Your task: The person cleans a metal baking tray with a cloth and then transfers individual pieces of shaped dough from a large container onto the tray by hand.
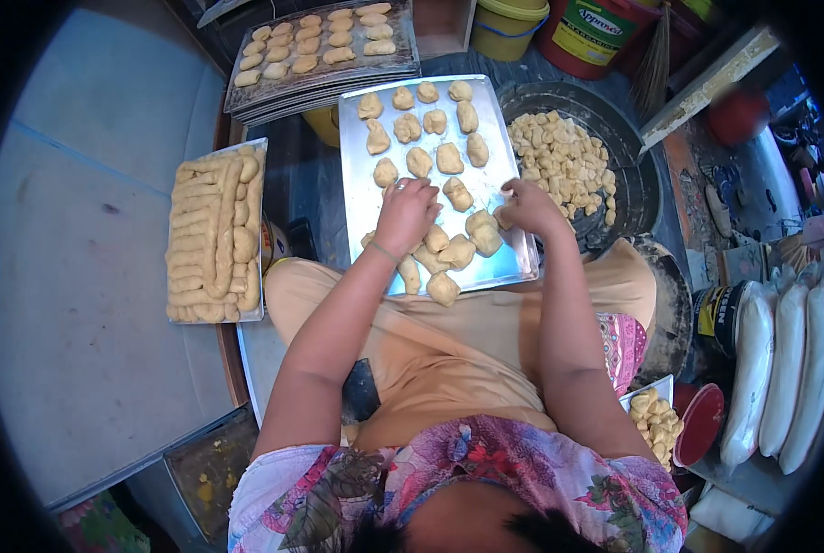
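Observation:
A silver baking tray (361, 212) rests across my lap, with spaced rows of dough pieces on its far part and a loose cluster of dough lumps (444, 288) at its near end. My left hand (409, 219) is over the tray's middle, fingers curled downward and close together; whatever lies beneath them is hidden. At the tray's right edge, my right hand (533, 212) has its thumb and fingers bent around a small dough piece (502, 217), partly covered. Between the hands sits a single dough piece (458, 194).
To the right, a round dark basin (638, 180) holds many small dough chunks. At left stands a tray of dough strips (213, 240). Stacked dark trays (329, 78) with shaped dough are behind. Buckets (509, 28) line the back; filled plastic bags (785, 369) lie far right.

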A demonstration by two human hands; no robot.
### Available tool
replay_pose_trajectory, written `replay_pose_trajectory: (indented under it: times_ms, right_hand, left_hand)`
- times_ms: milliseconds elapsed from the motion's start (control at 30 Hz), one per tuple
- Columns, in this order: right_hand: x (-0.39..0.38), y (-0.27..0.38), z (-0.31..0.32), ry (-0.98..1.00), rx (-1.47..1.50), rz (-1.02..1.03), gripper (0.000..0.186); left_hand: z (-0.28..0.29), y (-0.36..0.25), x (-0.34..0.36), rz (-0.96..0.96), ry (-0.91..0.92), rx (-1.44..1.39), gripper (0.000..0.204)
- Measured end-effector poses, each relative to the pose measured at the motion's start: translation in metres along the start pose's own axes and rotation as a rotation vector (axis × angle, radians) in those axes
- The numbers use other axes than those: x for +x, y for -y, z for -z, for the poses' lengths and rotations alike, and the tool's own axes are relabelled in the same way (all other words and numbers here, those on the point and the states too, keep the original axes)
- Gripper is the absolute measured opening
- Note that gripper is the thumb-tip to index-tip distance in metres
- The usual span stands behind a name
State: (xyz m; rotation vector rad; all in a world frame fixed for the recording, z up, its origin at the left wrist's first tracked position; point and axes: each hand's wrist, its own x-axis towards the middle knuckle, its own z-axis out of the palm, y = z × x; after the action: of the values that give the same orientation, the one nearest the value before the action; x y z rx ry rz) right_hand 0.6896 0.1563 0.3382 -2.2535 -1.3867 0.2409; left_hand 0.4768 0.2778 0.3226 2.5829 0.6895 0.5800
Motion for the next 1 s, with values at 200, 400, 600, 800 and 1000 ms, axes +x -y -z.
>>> replay_pose_trajectory:
  times_ms: [200, 400, 600, 800, 1000]
  right_hand:
    - [0.017, 0.009, -0.011, -0.008, 0.326, -0.058, 0.027]
    - [0.031, -0.001, -0.039, 0.114, 0.467, 0.055, 0.027]
    - [0.024, 0.017, -0.04, -0.236, 0.351, 0.127, 0.028]
    - [0.049, 0.053, -0.033, -0.171, -0.001, 0.254, 0.031]
    - [0.055, 0.062, -0.04, -0.054, -0.041, 0.213, 0.028]
  left_hand:
    - [-0.029, -0.022, 0.024, 0.003, 0.008, 0.018, 0.026]
    - [-0.031, -0.021, 0.031, -0.039, 0.213, -0.003, 0.024]
    - [-0.015, 0.0, 0.041, 0.163, -0.156, 0.158, 0.03]
    - [-0.003, 0.026, 0.045, 0.26, -0.057, 0.284, 0.05]
    - [0.002, 0.03, 0.034, 0.268, -0.224, 0.268, 0.046]
